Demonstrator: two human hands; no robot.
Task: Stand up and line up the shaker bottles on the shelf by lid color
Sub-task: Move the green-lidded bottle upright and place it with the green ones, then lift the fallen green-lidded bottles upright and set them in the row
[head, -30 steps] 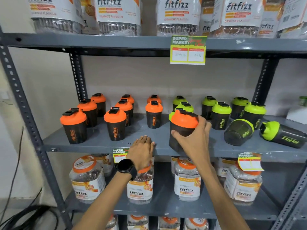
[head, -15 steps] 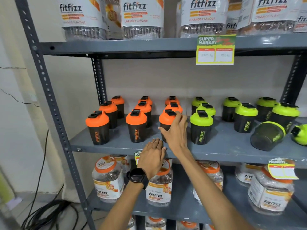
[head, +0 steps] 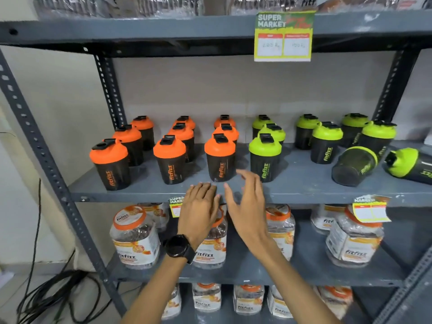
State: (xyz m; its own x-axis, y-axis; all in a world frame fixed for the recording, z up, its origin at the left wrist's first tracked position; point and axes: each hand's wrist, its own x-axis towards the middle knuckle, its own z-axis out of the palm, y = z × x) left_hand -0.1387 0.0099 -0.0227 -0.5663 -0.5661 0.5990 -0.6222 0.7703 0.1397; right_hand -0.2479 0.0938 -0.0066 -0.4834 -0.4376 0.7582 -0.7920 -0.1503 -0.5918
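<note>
The shaker bottles stand on the middle shelf [head: 149, 190], nine with orange lids in three files at the left and nine with green lids at the right, of which two lie on their sides: the lidless-looking bottle [head: 354, 166] and the green-lid bottle [head: 408, 165] near the right end. They look like light, stiff, smooth plastic, so I judge it best to hold each around the dark body just under the lid. The left hand [head: 198, 211] rests with flat fingers on the shelf edge, and the right hand [head: 247, 202] hangs spread and empty just before the front orange bottle [head: 221, 160].
</note>
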